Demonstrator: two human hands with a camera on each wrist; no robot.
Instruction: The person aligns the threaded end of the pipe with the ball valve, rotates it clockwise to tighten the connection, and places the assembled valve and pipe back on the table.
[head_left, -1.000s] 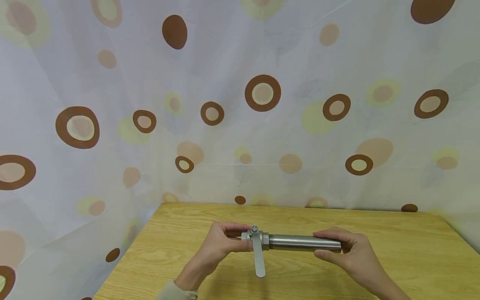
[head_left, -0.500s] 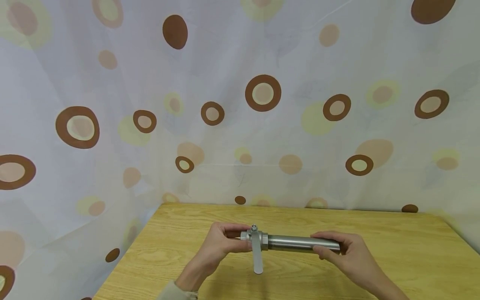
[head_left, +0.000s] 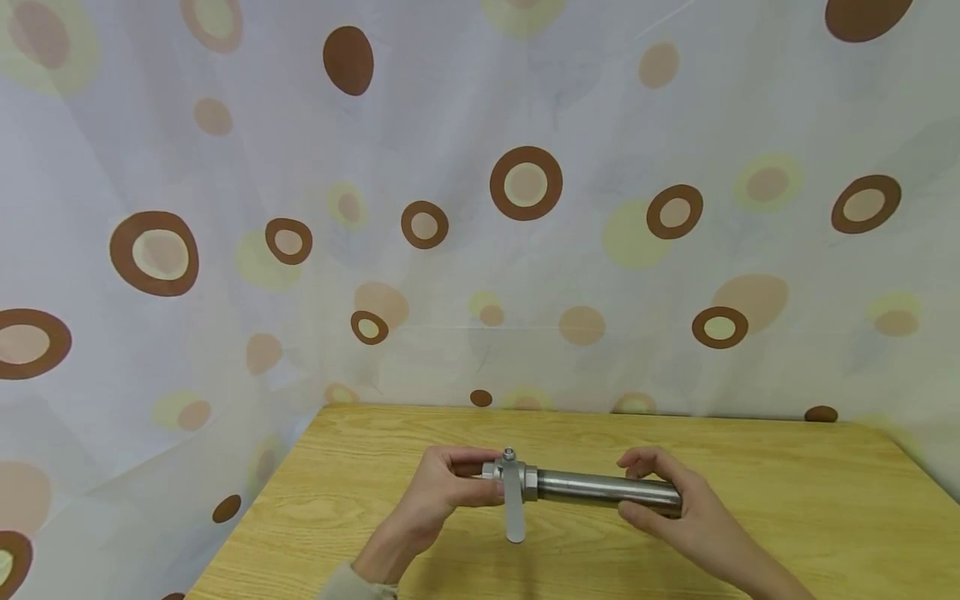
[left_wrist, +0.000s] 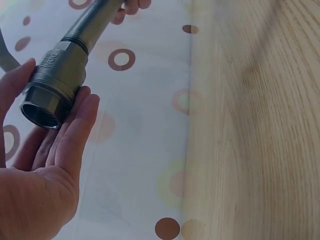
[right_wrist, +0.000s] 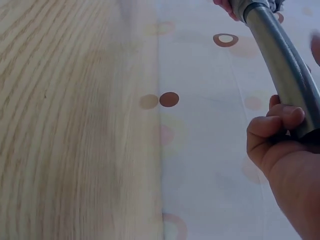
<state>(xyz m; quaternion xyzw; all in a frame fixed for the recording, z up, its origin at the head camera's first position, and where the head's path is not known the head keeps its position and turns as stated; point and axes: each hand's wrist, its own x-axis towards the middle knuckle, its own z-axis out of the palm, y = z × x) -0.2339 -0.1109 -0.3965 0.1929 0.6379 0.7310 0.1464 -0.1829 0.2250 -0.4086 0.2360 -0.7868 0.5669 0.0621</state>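
The left hand (head_left: pixel 435 500) has its thumb and fingers closed about the near-left end of a ball valve (head_left: pixel 531 482), gripping it firmly enough that the gap is just the valve's width. The right hand (head_left: pixel 693 517) is loosely curled at the other end of a steel pipe (head_left: pixel 585 486): bent fingers touch it, while one finger above stands clear.

Valve and pipe are joined in line, held above the desk (head_left: pixel 337 492), roughly parallel to its far edge and well in from its left edge. The pipe is smooth, dull silver, with dark threads where it enters the valve. The valve has hexagonal ends, an open threaded mouth (left_wrist: pixel 41 115) and raised lettering, partly legible. Its flat silver lever (head_left: pixel 513 508) points toward the person from a small nut (head_left: pixel 509 454). Behind hangs a spotted pale sheet (head_left: pixel 450 283).
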